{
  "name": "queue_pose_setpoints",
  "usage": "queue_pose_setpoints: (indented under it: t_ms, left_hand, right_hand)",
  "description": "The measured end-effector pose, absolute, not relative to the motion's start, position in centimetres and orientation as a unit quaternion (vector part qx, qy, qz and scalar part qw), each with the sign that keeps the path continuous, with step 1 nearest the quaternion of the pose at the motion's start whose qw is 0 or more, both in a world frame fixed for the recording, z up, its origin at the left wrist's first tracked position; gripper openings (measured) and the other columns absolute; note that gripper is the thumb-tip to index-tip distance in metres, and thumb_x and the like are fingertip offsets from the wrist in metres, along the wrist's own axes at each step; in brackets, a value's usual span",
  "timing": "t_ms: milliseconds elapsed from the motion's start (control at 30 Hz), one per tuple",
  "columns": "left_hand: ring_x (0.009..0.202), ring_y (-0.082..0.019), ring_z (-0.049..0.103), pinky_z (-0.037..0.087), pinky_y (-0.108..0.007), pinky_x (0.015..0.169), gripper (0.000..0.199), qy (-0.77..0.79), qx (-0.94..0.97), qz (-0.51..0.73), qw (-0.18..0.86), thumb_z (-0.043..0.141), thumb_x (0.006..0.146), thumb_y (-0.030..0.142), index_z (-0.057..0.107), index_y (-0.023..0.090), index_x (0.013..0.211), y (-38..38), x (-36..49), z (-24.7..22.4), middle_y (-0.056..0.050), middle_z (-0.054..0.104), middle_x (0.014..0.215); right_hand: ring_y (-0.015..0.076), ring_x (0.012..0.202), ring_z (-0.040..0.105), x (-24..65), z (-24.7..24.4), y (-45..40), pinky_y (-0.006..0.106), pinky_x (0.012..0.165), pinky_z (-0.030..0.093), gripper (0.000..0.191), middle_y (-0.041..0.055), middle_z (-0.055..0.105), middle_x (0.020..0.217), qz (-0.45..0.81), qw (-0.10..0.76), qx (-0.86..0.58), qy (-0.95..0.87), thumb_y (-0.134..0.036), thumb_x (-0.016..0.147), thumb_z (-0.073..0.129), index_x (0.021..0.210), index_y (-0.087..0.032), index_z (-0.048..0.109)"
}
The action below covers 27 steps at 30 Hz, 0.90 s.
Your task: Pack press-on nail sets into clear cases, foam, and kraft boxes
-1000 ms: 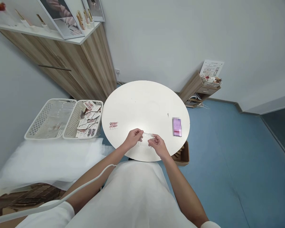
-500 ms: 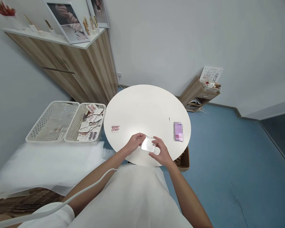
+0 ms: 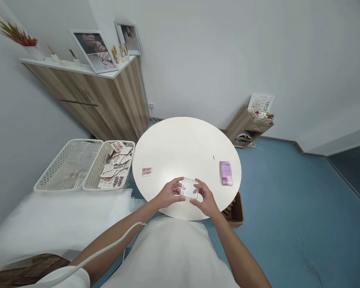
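Observation:
Between my two hands is a clear plastic box point(image 3: 189, 189), held just above the near part of the white round table point(image 3: 183, 148). My left hand point(image 3: 171, 193) grips its left edge, thumb below and fingers above. On the opposite edge, my right hand point(image 3: 207, 199) pinches the box in the same way, and its fingers show through the clear plastic. A card of pink press-on nails point(image 3: 147, 172) lies on the table to the left. Over at the table's right side rests a purple, pixelated item point(image 3: 226, 173).
Left of the table stand two white baskets, one with clear plastic boxes point(image 3: 72, 164), one piled with nail cards point(image 3: 115, 166). White sheeting point(image 3: 63, 216) spreads below them. A cardboard box point(image 3: 236, 211) sits under the table's right edge. A wooden cabinet point(image 3: 108, 100) and small shelf point(image 3: 243, 126) stand behind.
The clear box has tilted, and my left hand has shifted from its upper corner to gripping its left side with the thumb underneath. The whole view has tipped slightly upward.

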<state>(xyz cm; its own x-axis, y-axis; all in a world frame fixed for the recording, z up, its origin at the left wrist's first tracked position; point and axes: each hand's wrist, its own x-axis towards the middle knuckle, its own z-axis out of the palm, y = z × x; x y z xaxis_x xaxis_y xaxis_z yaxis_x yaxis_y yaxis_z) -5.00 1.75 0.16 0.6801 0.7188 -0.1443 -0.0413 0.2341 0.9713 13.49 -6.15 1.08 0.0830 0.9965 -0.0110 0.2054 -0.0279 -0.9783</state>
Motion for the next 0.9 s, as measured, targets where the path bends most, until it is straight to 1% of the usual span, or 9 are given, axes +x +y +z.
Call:
queue_pose_setpoints:
  t_ms: [67,133,233,333,533,767,900]
  left_hand:
    - [0.074,-0.010,0.053,0.047,-0.033,0.074,0.079,0.297,0.556,0.264,0.730,0.077,0.056,0.024,0.038,0.021,0.125,1.5,-5.0,0.2,-0.002,0.050,0.092]
    - [0.073,-0.009,0.053,0.047,-0.032,0.073,0.078,0.293,0.551,0.265,0.735,0.077,0.055,0.023,0.039,0.021,0.124,1.1,-4.9,0.2,-0.003,0.050,0.093]
    - [0.073,-0.009,0.052,0.047,-0.031,0.071,0.077,0.287,0.543,0.264,0.744,0.077,0.054,0.022,0.041,0.020,0.122,0.6,-4.9,0.1,-0.003,0.049,0.094]
    - [0.074,-0.009,0.052,0.047,-0.032,0.071,0.077,0.287,0.535,0.260,0.751,0.077,0.054,0.023,0.042,0.021,0.122,0.1,-5.0,0.1,-0.003,0.050,0.094]
    - [0.078,-0.012,0.053,0.048,-0.035,0.074,0.076,0.294,0.527,0.260,0.754,0.077,0.054,0.023,0.043,0.021,0.121,-0.4,-5.4,0.4,-0.004,0.051,0.093]
    - [0.082,-0.012,0.053,0.048,-0.034,0.075,0.073,0.289,0.533,0.263,0.751,0.076,0.056,0.020,0.042,0.022,0.121,-0.4,-5.8,0.4,-0.003,0.049,0.094]
    - [0.083,-0.013,0.054,0.048,-0.036,0.076,0.075,0.288,0.529,0.262,0.754,0.077,0.055,0.021,0.042,0.022,0.121,-0.6,-5.9,0.2,-0.004,0.050,0.095]
  right_hand:
    - [0.0215,0.106,0.051,13.0,0.8,-6.6,0.039,0.087,0.044,0.051,0.0090,0.035,0.136,0.451,0.490,-0.567,-0.484,-0.026,0.057,0.074,0.103,-0.026,0.053]
    - [0.0186,0.096,0.057,12.6,0.6,-7.2,0.039,0.085,0.046,0.052,0.0086,0.032,0.139,0.482,0.513,-0.560,-0.437,-0.026,0.055,0.075,0.102,-0.027,0.053]
    - [0.0162,0.086,0.061,11.9,0.7,-8.1,0.038,0.078,0.050,0.054,0.0075,0.026,0.142,0.529,0.530,-0.552,-0.367,-0.025,0.052,0.077,0.100,-0.028,0.053]
    - [0.0157,0.084,0.061,11.5,0.9,-8.7,0.036,0.075,0.051,0.054,0.0060,0.024,0.142,0.551,0.538,-0.544,-0.332,-0.023,0.050,0.077,0.098,-0.027,0.053]
    - [0.0133,0.080,0.062,11.4,1.0,-8.9,0.033,0.072,0.051,0.052,0.0044,0.025,0.142,0.558,0.540,-0.542,-0.322,-0.018,0.049,0.077,0.095,-0.027,0.055]
    - [0.0132,0.079,0.062,11.1,1.0,-8.9,0.031,0.070,0.051,0.051,0.0049,0.025,0.142,0.556,0.543,-0.538,-0.327,-0.019,0.049,0.077,0.095,-0.027,0.055]
    - [0.0144,0.081,0.062,11.1,0.8,-9.1,0.033,0.072,0.051,0.052,0.0056,0.026,0.141,0.558,0.541,-0.538,-0.326,-0.020,0.050,0.077,0.096,-0.027,0.055]
